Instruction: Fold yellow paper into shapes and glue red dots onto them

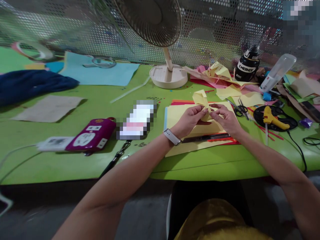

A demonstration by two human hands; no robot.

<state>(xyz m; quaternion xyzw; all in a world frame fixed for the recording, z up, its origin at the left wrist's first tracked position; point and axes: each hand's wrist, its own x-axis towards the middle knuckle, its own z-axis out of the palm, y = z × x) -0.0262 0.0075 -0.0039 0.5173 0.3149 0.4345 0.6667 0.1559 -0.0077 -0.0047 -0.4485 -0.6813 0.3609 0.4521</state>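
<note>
Both hands meet over a stack of yellow paper sheets [175,115] on the green table [75,166]. My left hand [191,118], with a watch on its wrist, pinches a folded strip of yellow paper [201,99] that curls up and away from it. My right hand [225,116] pinches the same strip from the other side, fingertips almost touching the left ones. A black pen [207,137] lies on the sheets just below my wrists.
A desk fan [168,75] stands behind the sheets. To the right lie scissors [238,108], a yellow glue gun [273,120] on a black dish, a black bottle [247,65] and paper scraps. To the left are a purple power strip [92,135], a blurred-out item and blue cloth [30,83].
</note>
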